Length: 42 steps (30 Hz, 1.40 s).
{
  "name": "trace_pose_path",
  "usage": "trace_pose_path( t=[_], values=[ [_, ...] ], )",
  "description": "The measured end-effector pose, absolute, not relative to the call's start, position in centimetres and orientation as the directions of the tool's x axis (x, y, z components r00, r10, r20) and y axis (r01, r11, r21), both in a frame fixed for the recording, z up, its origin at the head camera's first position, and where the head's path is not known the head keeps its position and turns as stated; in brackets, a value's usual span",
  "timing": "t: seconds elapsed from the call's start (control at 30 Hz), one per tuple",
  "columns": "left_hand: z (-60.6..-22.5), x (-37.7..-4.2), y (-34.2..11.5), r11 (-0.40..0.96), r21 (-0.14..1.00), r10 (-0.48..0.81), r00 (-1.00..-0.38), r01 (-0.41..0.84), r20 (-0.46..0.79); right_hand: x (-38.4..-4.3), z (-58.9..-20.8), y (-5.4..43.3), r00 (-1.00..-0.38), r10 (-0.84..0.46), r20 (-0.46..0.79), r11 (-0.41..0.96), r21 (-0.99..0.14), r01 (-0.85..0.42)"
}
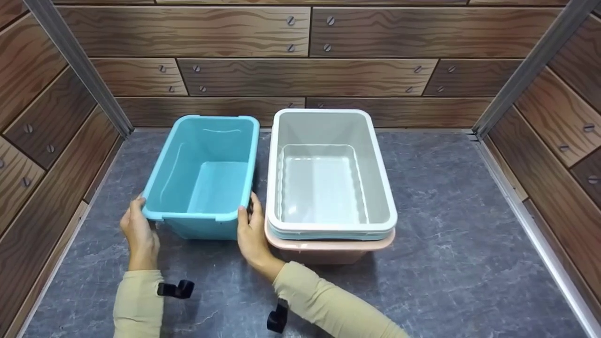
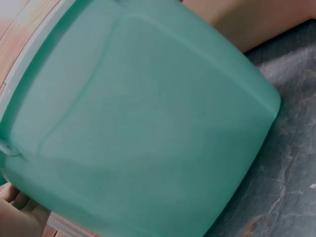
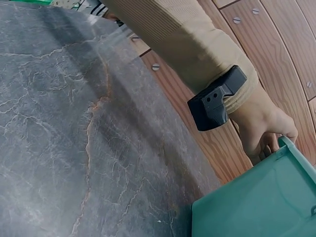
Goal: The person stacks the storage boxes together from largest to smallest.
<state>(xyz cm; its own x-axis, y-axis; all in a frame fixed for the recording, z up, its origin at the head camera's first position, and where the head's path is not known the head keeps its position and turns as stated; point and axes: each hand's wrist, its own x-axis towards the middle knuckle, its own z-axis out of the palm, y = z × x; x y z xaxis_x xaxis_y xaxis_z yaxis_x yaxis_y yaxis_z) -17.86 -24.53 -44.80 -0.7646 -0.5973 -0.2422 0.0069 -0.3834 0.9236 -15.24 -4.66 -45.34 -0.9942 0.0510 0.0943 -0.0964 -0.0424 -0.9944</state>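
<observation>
A blue plastic bin [image 1: 188, 225], with nothing inside, stands on the left of the grey floor. My left hand [image 1: 140, 234] grips its near left corner, thumb at the rim; the left wrist view shows part of this hand [image 2: 22, 215] beside the bin's near wall [image 2: 148, 123]. At the near right corner, my right hand [image 1: 252, 237] holds the rim, thumb on top and fingers on the outer side. In the right wrist view, the left hand [image 3: 266, 126] is curled over the bin's edge.
Close on the right stands a nested stack: a light grey bin [image 1: 328, 227] on top, a light blue rim [image 1: 331, 236] below it, and a pink bin [image 1: 324, 256] at the bottom. Wood-patterned walls [image 1: 305, 77] enclose the marbled floor [image 1: 450, 225] at the back and sides.
</observation>
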Motion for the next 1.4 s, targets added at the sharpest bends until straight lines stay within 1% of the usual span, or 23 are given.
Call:
trace_pose_path(
  t=[0.17,0.37,0.6,0.7,0.93,1.07,1.4],
  values=[
    [-44.6,-17.8,-24.8,-0.397,0.918,-0.563,-0.789,-0.001,-0.244,-15.1,-45.1,-4.6,-0.994,0.045,0.102,-0.021,-0.994,-0.103],
    [-44.5,-17.9,-24.8,-0.395,0.919,-0.559,-0.790,-0.013,-0.251,-15.2,-44.9,-4.6,-0.993,0.042,0.115,0.000,-0.993,-0.115],
    [-44.5,-18.1,-25.0,-0.434,0.901,-0.560,-0.785,0.004,-0.266,-15.2,-44.9,-4.7,-0.993,0.031,0.116,0.004,-0.993,-0.116],
    [-44.5,-18.1,-25.0,-0.435,0.900,-0.549,-0.794,0.005,-0.261,-15.3,-44.8,-4.7,-0.993,0.031,0.110,0.005,-0.994,-0.110],
    [-44.6,-18.2,-24.8,-0.438,0.899,-0.562,-0.785,0.014,-0.262,-15.0,-44.4,-4.7,-0.996,0.040,0.076,0.024,-0.997,-0.075],
    [-44.5,-18.0,-24.9,-0.443,0.897,-0.554,-0.789,0.011,-0.264,-14.9,-44.2,-4.6,-0.997,0.040,0.066,0.035,-0.997,-0.065],
    [-44.1,-17.6,-25.1,-0.469,0.881,-0.556,-0.795,0.062,-0.241,-14.7,-44.2,-4.4,-0.992,0.030,0.122,0.093,-0.989,-0.119]
  ],
)
